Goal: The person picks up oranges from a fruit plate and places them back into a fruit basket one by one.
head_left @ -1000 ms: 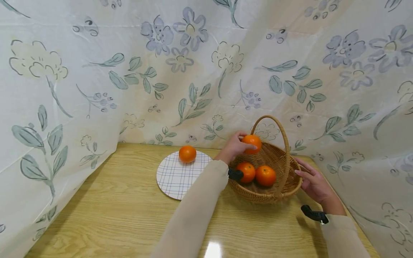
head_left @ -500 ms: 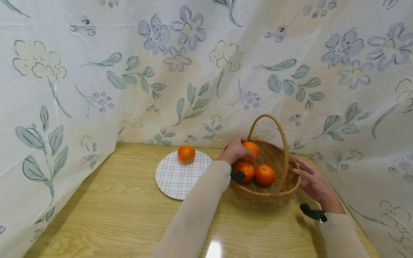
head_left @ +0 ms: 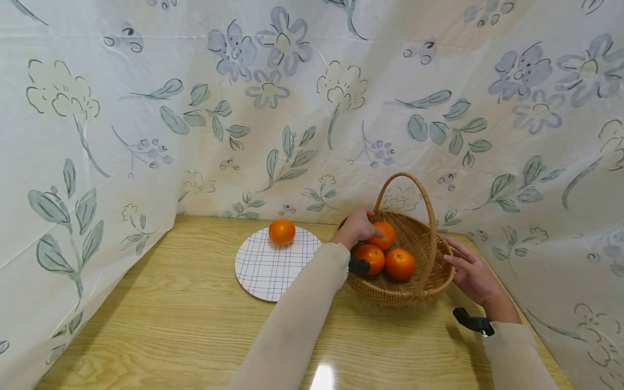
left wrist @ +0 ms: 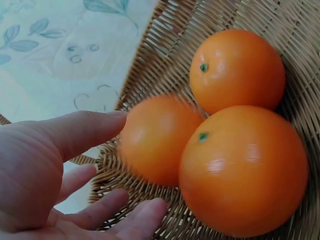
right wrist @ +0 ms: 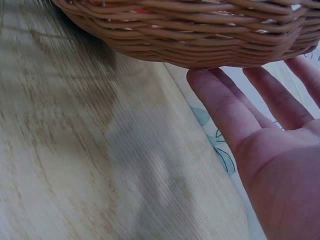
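Observation:
In the wicker basket (head_left: 390, 295) lie three oranges. My left hand (head_left: 358, 227) is inside its back left part, beside the rear orange (head_left: 383, 235). The left wrist view shows the thumb tip right at the edge of that orange (left wrist: 160, 140), with the fingers spread apart and not wrapped round it. Two more oranges, a left one (head_left: 371, 259) and a right one (head_left: 401, 264), sit in front of it. Outside the basket, my right hand (head_left: 478, 276) touches the right side, its fingers extended against the wicker wall (right wrist: 200, 47).
A round white board with a blue grid (head_left: 268, 271) lies to the left, bearing one orange (head_left: 281, 232) near its back edge. The basket's tall arched handle (head_left: 429, 211) rises over it. Floral sheeting (head_left: 292, 179) hangs behind and at both sides of the wooden table (head_left: 170, 314).
My left hand has lowered an orange into the basket and let it go beside the other two. The right hand has stayed at the basket's side.

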